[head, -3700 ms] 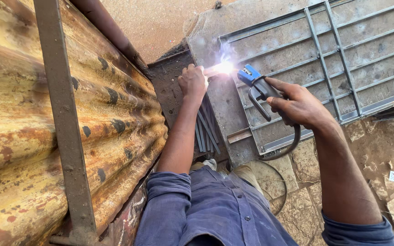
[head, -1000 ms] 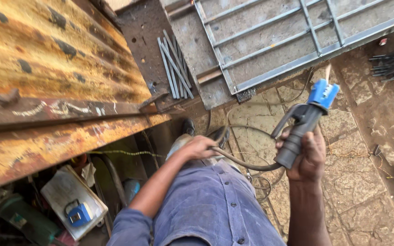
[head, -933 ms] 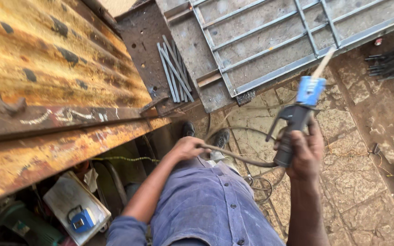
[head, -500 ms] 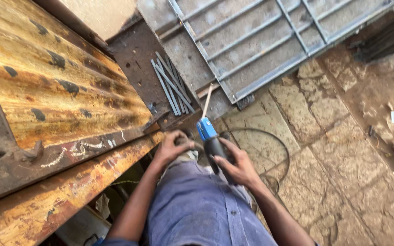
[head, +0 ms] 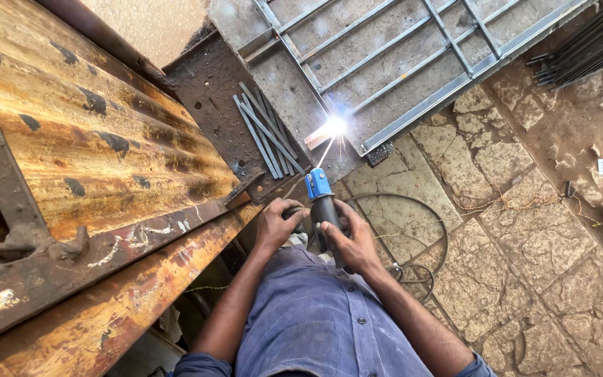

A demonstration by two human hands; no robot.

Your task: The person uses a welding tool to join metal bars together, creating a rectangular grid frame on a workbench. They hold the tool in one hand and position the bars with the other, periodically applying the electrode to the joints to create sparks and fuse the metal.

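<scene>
My right hand (head: 354,243) grips the black handle of a welding electrode holder (head: 322,201) with a blue head. Its thin rod (head: 326,152) reaches forward to the corner of a grey metal bar frame (head: 413,105) lying on the ground. A bright white arc (head: 334,126) burns at the rod's tip. My left hand (head: 280,220) sits just left of the holder with its fingers curled. What they close on is hidden. A dark cable (head: 413,209) loops on the stone floor behind my right hand.
A large rusty corrugated metal panel (head: 85,153) with a steel frame fills the left side. Several short grey bars (head: 263,132) lie on a rusty plate (head: 211,84) beside the arc. A bundle of dark rods (head: 584,49) lies at the upper right on the stone paving (head: 525,244).
My right hand brought the holder from the right to the middle in front of me. The rod now touches the frame and an arc is lit. My left hand stays beside the holder.
</scene>
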